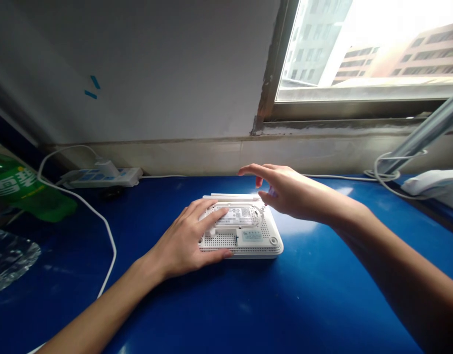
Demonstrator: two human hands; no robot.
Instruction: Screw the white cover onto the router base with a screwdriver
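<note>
A white router lies upside down on the blue table, its vented underside and labels facing up. My left hand rests flat on its left half, fingers spread over the label and thumb along the front edge. My right hand hovers over the router's back right corner with fingers extended and apart, thumb near the folded antennas; whether it touches them is unclear.
A white power strip with a plug lies at the back left, its cable curving toward me. A green bottle and clear plastic lie at the left. White cables and a lamp base stand at the right under the window.
</note>
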